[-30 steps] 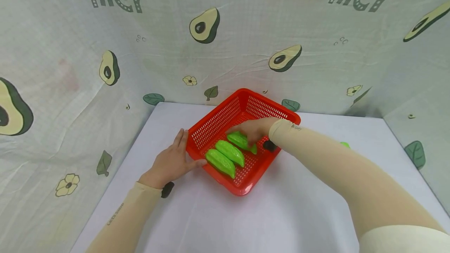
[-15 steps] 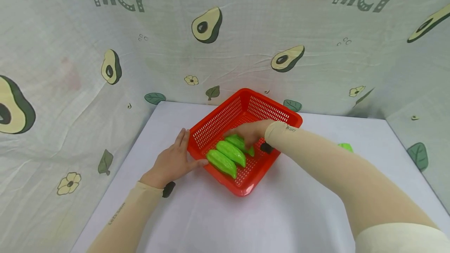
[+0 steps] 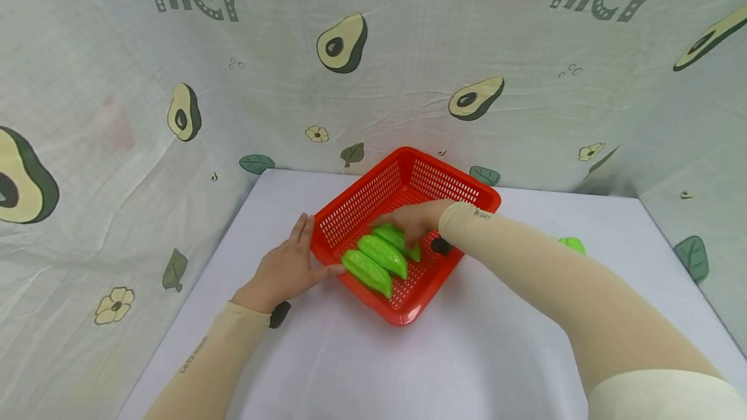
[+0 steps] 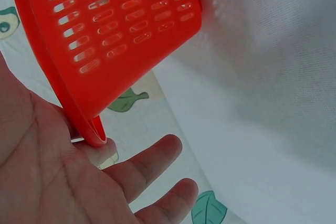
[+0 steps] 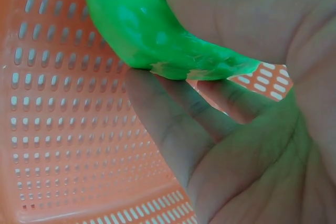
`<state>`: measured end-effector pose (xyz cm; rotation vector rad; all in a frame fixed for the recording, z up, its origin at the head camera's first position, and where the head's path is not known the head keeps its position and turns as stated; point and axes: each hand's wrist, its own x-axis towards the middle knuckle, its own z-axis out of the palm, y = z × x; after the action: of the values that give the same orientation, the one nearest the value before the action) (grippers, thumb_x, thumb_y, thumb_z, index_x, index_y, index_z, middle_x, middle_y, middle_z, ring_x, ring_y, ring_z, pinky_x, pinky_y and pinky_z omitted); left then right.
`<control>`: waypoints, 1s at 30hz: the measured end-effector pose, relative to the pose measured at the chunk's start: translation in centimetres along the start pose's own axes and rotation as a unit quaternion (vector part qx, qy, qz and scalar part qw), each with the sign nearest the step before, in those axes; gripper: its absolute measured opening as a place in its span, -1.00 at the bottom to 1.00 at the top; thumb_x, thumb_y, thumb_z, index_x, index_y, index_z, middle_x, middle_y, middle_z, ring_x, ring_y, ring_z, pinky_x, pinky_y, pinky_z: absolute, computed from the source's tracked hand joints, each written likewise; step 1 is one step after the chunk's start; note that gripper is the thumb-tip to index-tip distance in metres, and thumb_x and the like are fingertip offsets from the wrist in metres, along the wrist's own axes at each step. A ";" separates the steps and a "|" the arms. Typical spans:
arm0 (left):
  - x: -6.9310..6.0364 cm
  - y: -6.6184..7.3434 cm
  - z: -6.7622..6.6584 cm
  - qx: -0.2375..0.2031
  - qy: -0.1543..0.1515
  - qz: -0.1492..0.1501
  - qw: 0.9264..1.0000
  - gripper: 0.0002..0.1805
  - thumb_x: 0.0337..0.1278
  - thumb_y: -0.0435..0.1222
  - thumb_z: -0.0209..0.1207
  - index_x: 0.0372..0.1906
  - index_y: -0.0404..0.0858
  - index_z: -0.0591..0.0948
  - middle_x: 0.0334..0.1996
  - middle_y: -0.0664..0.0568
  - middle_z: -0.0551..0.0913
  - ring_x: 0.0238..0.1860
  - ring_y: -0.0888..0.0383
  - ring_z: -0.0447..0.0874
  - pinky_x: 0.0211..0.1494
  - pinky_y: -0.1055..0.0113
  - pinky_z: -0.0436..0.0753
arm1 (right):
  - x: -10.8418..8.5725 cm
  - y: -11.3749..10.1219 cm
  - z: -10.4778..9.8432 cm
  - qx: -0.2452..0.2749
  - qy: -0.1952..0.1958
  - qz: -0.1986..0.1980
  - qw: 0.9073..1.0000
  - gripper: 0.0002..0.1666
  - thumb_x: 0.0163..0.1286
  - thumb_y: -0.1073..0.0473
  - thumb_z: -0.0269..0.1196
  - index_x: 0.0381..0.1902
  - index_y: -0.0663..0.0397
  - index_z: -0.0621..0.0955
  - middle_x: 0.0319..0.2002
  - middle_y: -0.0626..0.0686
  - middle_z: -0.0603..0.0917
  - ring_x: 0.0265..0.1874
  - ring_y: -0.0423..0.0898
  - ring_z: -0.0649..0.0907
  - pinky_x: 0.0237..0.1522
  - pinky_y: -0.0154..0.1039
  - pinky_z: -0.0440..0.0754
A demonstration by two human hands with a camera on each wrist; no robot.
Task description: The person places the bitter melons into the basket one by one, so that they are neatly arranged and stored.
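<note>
A red slotted basket (image 3: 420, 289) stands at an angle on the table. Inside it lie three bright green ridged vegetable-like items side by side: a near one (image 3: 366, 272), a middle one (image 3: 382, 255) and a far one (image 3: 390, 236). The right hand (image 3: 413, 218) grips the far one; in the right wrist view its thumb is on one side of the green item (image 5: 142, 24) and the fingers on the other. The left hand (image 3: 286, 271) rests against the basket's left corner, fingers fairly straight and spread; the left wrist view shows the rim (image 4: 79, 114) against the palm side.
Another green object (image 3: 573, 244) lies on the white table (image 3: 490, 342) to the right, partly behind the right forearm. A cloth backdrop (image 3: 397, 83) printed with avocados and leaves rises behind and at both sides of the table.
The right hand has shifted slightly left with the far green item, which now lies closer to the middle one. The left hand and the basket have hardly moved.
</note>
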<state>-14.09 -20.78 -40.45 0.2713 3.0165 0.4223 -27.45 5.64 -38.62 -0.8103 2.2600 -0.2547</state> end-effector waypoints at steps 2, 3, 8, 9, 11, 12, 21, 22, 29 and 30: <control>0.0 0.0 0.0 -0.001 0.002 0.002 1.000 0.36 -0.02 0.51 0.08 0.56 -0.43 -0.07 0.55 -0.32 -0.08 0.03 -0.28 0.64 -0.16 0.04 0.69 | 0.0 0.0 0.0 0.002 0.001 0.000 1.000 0.09 0.13 0.35 0.48 0.49 -0.53 0.31 0.19 -0.08 0.48 0.12 -0.04 0.43 -0.17 -0.20 0.67; 0.0 0.0 0.0 -0.002 0.002 0.002 1.000 0.36 -0.01 0.50 0.08 0.56 -0.42 -0.07 0.55 -0.31 -0.08 0.04 -0.28 0.63 -0.15 0.03 0.69 | -0.1 0.0 0.0 0.001 0.002 -0.002 1.000 0.09 0.13 0.35 0.48 0.49 -0.52 0.31 0.19 -0.07 0.48 0.12 -0.04 0.43 -0.17 -0.20 0.67; 0.0 0.1 0.0 -0.002 0.004 0.005 1.000 0.35 -0.01 0.49 0.09 0.56 -0.42 -0.07 0.55 -0.31 -0.07 0.01 -0.28 0.65 -0.17 0.03 0.68 | -0.3 0.0 -0.1 0.005 0.007 0.000 1.000 0.09 0.12 0.34 0.49 0.50 -0.50 0.31 0.23 -0.05 0.47 0.11 -0.02 0.44 -0.17 -0.18 0.67; 0.0 0.1 -0.1 -0.002 0.004 0.005 1.000 0.35 -0.01 0.49 0.09 0.56 -0.42 -0.07 0.55 -0.31 -0.07 0.00 -0.27 0.65 -0.17 0.03 0.68 | -0.3 0.0 -0.1 0.007 0.008 0.000 1.000 0.09 0.12 0.33 0.50 0.50 -0.50 0.31 0.23 -0.05 0.47 0.11 -0.01 0.44 -0.17 -0.17 0.68; 0.0 0.1 -0.1 -0.002 0.004 0.007 1.000 0.35 -0.01 0.49 0.10 0.56 -0.43 -0.06 0.55 -0.31 -0.07 -0.03 -0.26 0.66 -0.19 0.04 0.68 | -0.5 0.0 -0.2 0.012 0.009 0.001 1.000 0.09 0.11 0.33 0.51 0.49 -0.50 0.32 0.23 -0.06 0.47 0.13 -0.01 0.43 -0.18 -0.16 0.69; 0.0 0.1 -0.1 -0.003 0.005 0.008 1.000 0.35 0.00 0.48 0.10 0.56 -0.43 -0.06 0.55 -0.32 -0.07 -0.04 -0.26 0.67 -0.20 0.05 0.68 | -0.5 0.0 -0.3 0.016 0.009 -0.001 1.000 0.09 0.10 0.33 0.51 0.49 -0.49 0.32 0.23 -0.06 0.48 0.14 -0.01 0.43 -0.18 -0.15 0.69; -0.1 -0.1 0.0 -0.002 -0.002 0.010 1.000 0.38 -0.04 0.53 0.04 0.56 -0.44 -0.07 0.55 -0.32 -0.09 -0.05 -0.25 0.68 -0.23 0.09 0.68 | -2.5 0.0 -1.9 0.019 0.038 -0.010 0.999 0.10 0.17 0.30 0.48 0.52 -0.55 0.24 0.37 0.00 0.40 0.05 0.02 0.55 -0.21 -0.21 0.67; -0.1 -0.1 0.0 -0.002 -0.004 0.009 1.000 0.39 -0.04 0.54 0.03 0.56 -0.44 -0.07 0.56 -0.32 -0.09 -0.08 -0.24 0.68 -0.26 0.11 0.68 | -3.0 0.0 -2.2 0.020 0.042 -0.012 0.999 0.10 0.18 0.29 0.48 0.52 -0.55 0.23 0.39 0.00 0.38 0.02 0.02 0.56 -0.19 -0.19 0.67; -0.3 -0.3 -0.1 -0.003 -0.005 0.005 1.000 0.39 -0.06 0.55 0.03 0.56 -0.43 -0.08 0.56 -0.31 -0.09 -0.14 -0.20 0.70 -0.31 0.16 0.66 | -7.0 1.2 -4.2 0.016 0.065 -0.036 0.997 0.06 0.26 0.24 0.44 0.54 -0.54 0.18 0.48 -0.06 0.24 0.12 -0.01 0.59 -0.10 -0.18 0.66; -0.3 -0.3 -0.1 -0.003 -0.004 0.004 1.000 0.39 -0.06 0.55 0.03 0.56 -0.42 -0.08 0.56 -0.31 -0.09 -0.12 -0.20 0.69 -0.29 0.14 0.67 | -7.6 1.5 -4.3 0.017 0.068 -0.037 0.997 0.05 0.27 0.25 0.43 0.54 -0.54 0.18 0.49 -0.06 0.22 0.15 0.00 0.58 -0.09 -0.18 0.66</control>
<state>-13.82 -21.13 -40.36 0.2844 3.0064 0.4296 -26.92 11.29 -31.76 -0.8829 2.3480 -0.3930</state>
